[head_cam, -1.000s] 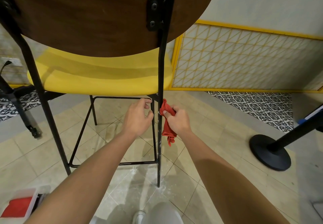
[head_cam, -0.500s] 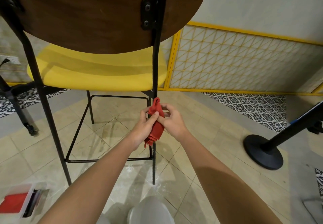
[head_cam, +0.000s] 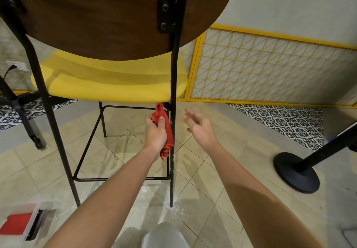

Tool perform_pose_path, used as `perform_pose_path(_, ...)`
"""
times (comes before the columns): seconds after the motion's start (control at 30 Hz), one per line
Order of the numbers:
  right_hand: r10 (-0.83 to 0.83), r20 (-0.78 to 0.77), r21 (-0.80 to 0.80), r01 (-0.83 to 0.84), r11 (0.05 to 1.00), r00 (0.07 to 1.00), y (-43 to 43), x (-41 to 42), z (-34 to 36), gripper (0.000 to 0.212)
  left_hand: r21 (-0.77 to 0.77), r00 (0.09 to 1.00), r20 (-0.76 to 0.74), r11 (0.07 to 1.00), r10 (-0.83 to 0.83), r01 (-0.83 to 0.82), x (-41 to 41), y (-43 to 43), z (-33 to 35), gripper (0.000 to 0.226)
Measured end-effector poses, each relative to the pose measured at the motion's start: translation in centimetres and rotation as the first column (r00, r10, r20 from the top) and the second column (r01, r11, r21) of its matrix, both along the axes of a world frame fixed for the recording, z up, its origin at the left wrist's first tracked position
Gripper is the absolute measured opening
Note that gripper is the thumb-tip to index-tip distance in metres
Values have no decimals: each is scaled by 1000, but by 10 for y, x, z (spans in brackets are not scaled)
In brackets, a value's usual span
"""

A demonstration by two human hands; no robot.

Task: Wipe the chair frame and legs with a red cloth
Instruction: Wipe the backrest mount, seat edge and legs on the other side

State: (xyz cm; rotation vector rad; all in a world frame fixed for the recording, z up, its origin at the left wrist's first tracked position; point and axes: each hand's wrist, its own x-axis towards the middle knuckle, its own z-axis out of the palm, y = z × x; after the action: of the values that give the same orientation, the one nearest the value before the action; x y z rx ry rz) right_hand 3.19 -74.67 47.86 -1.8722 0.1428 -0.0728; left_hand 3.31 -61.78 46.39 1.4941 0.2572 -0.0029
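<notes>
A tall chair with a yellow seat (head_cam: 116, 85), a brown wooden backrest (head_cam: 108, 15) and a black metal frame stands in front of me. My left hand (head_cam: 156, 133) grips a bunched red cloth (head_cam: 165, 129) just left of the rear right leg (head_cam: 172, 151), below the seat. The cloth touches that leg. My right hand (head_cam: 200, 126) hovers to the right of the leg with fingers spread and holds nothing.
A black round stanchion base (head_cam: 296, 172) with a slanted pole stands on the tiled floor at right. A clear box with red cloth inside (head_cam: 18, 226) lies at bottom left. A yellow wire panel (head_cam: 270, 70) lines the wall. Another black stand (head_cam: 25, 124) is at left.
The red cloth passed from my right hand to my left hand. My right hand let go and moved away to the right of the leg.
</notes>
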Motion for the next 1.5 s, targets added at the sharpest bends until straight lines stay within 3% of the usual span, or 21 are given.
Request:
perform_pose_path(0.3, 37, -59, -10, -38, 999, 998, 6, 8, -14, 47, -60, 999, -6, 998, 34, -34, 11, -35, -16, 32)
perform_pose_path(0.43, 33, -104, 8, -32, 999, 994, 11, 10, -27, 54, 13, 1000, -11, 1000, 9, -9, 14, -33, -23, 30)
perform_pose_path(0.5, 38, -112, 17, -36, 999, 993, 13, 10, -31, 56, 60, 998, -63, 998, -29, 33, 16, -26, -27, 32)
perform_pose_path(0.63, 47, -124, 16, -45, 999, 991, 15, 7, -36, 58, 11, 967, -234, 995, -97, 102, 20, -10, -29, 34)
perform_pose_path(0.8, 31, -122, 34, -27, 999, 992, 13, 10, -36, 59, -111, 993, -117, 994, 6, -20, 19, -16, -23, 28)
perform_pose_path(1.1, 35, -108, 133, -21, 991, 994, 18, 14, -38, 55, 53, 1000, -2, 999, -1, 1, 19, -26, -33, 28)
perform_pose_path(1.23, 31, -125, 149, -12, 989, 992, 21, 12, -42, 55, 156, 987, -125, 981, -97, 117, 20, -16, -48, 29)
perform_pose_path(1.33, 41, -136, 133, -23, 991, 990, 21, 11, -45, 55, 137, 957, -255, 975, -137, 176, 16, -10, -55, 24)
perform_pose_path(1.4, 45, -142, 131, -26, 991, 989, 19, 11, -45, 54, 114, 958, -260, 982, -119, 152, 15, -10, -53, 23)
perform_pose_path(1.5, 42, -151, 134, -21, 991, 988, 16, 13, -44, 54, 34, 989, -147, 999, -26, 31, 16, -16, -47, 26)
